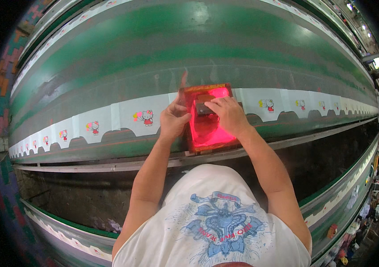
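Note:
A screen-printing frame (214, 147) with pink-red ink spread over its mesh lies flat on the long green table, across a row of white fabric pieces. My left hand (174, 121) grips the frame's left side, its fingers bent at the edge. Inside the frame, my right hand (229, 113) is closed on a dark squeegee (202, 109), which rests on the inky mesh toward the far half. Part of the squeegee is hidden under my fingers. White fabric pieces (129, 112) with a printed cartoon cat and balloons run along the table on both sides of the frame.
The green table (154, 53) stretches far to both sides, with a pale rail (87, 168) along its near edge. More tables with fabric rows (60, 238) stand behind me and beyond. Piled cloth and clutter (354, 227) lie at the right. Coloured paving (7, 84) shows at the left.

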A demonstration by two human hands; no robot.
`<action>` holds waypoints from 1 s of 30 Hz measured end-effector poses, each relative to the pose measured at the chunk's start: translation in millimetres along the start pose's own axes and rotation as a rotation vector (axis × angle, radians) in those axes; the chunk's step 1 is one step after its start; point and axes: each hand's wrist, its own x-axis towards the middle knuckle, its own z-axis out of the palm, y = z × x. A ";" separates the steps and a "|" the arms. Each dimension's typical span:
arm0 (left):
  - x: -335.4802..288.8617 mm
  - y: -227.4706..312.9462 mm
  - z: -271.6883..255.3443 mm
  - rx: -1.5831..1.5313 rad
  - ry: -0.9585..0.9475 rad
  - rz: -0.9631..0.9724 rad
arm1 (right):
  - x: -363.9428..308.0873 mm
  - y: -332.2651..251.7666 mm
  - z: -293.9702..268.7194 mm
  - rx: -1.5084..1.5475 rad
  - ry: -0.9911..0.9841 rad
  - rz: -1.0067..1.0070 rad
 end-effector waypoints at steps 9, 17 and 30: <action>5.2 -32.3 -16.1 0.409 0.040 0.160 | -68.4 -57.7 -10.2 0.063 -0.027 0.003; 6.8 -22.2 -13.0 0.327 0.014 0.058 | -85.2 -55.0 -18.1 0.166 0.054 -0.001; 4.9 -28.0 131.4 0.236 0.015 0.139 | -172.1 56.5 -66.7 0.298 0.264 0.070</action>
